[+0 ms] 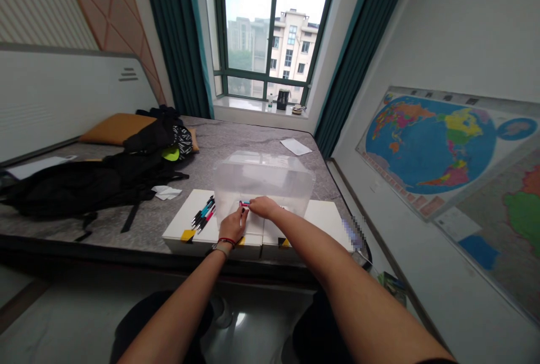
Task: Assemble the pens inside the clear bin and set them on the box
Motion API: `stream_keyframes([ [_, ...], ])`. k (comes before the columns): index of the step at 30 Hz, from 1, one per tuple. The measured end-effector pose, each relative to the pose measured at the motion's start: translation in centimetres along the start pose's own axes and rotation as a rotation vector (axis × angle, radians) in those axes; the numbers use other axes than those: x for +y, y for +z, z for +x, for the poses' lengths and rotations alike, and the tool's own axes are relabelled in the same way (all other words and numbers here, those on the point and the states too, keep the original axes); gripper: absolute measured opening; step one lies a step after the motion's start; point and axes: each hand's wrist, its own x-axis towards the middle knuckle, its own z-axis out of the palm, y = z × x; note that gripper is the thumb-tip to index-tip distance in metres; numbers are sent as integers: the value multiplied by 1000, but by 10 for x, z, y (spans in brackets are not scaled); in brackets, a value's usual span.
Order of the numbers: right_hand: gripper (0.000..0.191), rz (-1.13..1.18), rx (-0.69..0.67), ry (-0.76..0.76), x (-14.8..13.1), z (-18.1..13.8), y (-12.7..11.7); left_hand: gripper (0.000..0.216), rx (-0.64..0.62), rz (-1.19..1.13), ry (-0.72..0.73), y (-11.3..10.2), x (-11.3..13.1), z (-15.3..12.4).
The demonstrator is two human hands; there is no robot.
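Observation:
My left hand and my right hand meet in front of a clear plastic bin. Between their fingertips is a slim pen with blue and pink-red colouring, partly covered by the fingers. Both hands are closed on it, the left from below and the right from the right side. Just left of my left hand, several pens in black, blue and pink lie side by side on a white box. The bin rests on the white boxes, its inside partly hidden by my right hand.
A second white box extends to the right. Yellow-black tape marks the front edges. On the grey bed surface lie a black backpack, a crumpled tissue and a paper sheet. A map hangs at right.

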Motion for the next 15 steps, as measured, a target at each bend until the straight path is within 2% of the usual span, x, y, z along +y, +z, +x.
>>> stream_keyframes([
  [11, 26, 74, 45, 52, 1, -1, 10, 57, 5, 6, -3, 1, -1, 0],
  [15, 21, 150, 54, 64, 7, -4, 14, 57, 2, 16, 1, 0, -1, 0],
])
